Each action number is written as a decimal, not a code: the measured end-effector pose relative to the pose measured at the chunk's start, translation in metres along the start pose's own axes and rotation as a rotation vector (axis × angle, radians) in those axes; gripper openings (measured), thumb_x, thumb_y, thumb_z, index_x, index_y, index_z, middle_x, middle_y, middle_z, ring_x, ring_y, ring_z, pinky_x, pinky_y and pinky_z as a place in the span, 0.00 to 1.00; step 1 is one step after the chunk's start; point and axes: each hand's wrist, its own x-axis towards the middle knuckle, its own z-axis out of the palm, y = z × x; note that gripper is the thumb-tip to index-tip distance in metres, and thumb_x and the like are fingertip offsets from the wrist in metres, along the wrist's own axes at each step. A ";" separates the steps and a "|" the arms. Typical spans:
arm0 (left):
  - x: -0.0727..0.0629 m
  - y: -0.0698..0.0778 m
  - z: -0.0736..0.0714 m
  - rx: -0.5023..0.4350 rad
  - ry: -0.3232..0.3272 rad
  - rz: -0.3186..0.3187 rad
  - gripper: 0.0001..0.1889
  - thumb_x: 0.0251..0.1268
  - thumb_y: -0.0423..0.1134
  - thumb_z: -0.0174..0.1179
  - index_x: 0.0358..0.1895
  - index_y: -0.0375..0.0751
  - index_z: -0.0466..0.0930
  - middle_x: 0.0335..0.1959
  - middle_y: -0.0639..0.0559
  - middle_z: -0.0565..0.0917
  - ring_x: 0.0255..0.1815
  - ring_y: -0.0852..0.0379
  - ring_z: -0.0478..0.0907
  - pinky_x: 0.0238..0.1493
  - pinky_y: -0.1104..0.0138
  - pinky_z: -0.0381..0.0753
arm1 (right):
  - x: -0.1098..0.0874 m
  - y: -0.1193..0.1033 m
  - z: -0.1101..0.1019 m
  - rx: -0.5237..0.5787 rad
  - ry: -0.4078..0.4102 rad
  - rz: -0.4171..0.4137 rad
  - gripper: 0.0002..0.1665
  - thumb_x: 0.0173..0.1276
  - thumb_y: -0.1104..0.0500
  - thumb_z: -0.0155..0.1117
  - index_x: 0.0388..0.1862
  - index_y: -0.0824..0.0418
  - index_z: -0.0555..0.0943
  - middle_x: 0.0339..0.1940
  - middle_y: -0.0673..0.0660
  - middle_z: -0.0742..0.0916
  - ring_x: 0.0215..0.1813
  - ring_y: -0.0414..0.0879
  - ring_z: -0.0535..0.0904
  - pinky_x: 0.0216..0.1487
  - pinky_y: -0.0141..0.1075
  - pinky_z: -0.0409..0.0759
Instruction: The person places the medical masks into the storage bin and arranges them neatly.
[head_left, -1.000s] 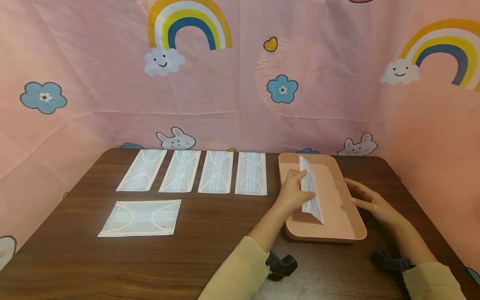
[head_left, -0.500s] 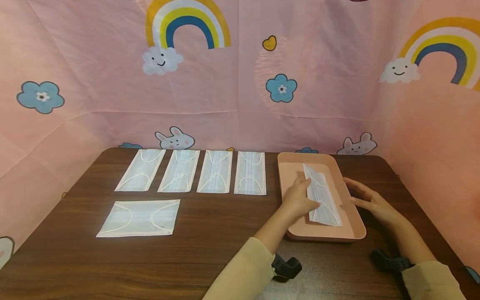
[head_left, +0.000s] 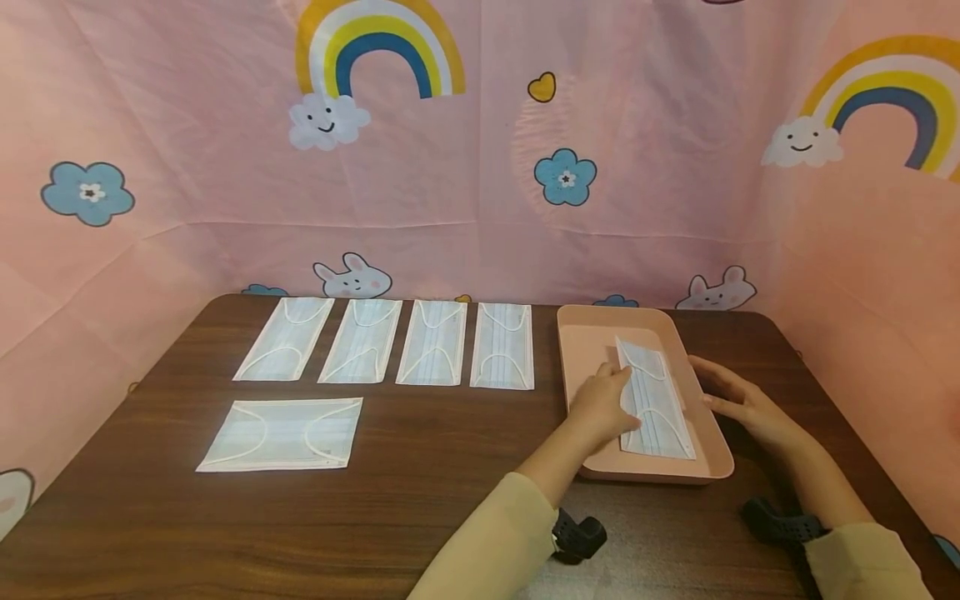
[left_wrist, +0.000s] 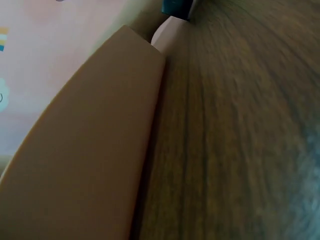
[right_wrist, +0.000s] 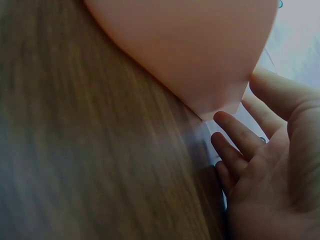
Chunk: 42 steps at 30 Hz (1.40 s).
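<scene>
A pale blue and white face mask (head_left: 654, 404), ear loops facing up, lies lengthwise in the shallow pink tray (head_left: 720, 454). My left hand (head_left: 602, 408) reaches over the tray's left side, with thumb and forefinger spread apart at the mask's left edge. Its other fingers are mostly hidden. My right hand (head_left: 750, 408) is at the tray's right wall, thumb at the rim and fingers loosely extended along the outside. The right wrist view shows these fingers (right_wrist: 240, 135) beside the tray wall (right_wrist: 195, 55). In the left wrist view, only the tray's outer side (left_wrist: 95, 135) shows, without the left hand.
Several face masks stand in a row at the back of the dark wooden table (head_left: 420, 525), among them one mask (head_left: 502, 346) nearest the tray. Another mask (head_left: 281, 435) lies crosswise at front left. A pink printed cloth (head_left: 450, 183) encloses the back and sides.
The mask in the tray has gone from standing on edge in my left hand to lying nearly flat. That hand moved slightly right and nearer; its fingers loosened. My right hand stayed put.
</scene>
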 end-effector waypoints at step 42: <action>-0.004 0.007 -0.009 -0.007 0.016 -0.051 0.39 0.53 0.60 0.67 0.69 0.56 0.68 0.52 0.50 0.71 0.47 0.57 0.68 0.48 0.64 0.67 | -0.002 -0.003 0.000 0.046 -0.002 -0.038 0.34 0.72 0.68 0.51 0.75 0.67 0.54 0.71 0.73 0.60 0.64 0.28 0.61 0.54 0.23 0.66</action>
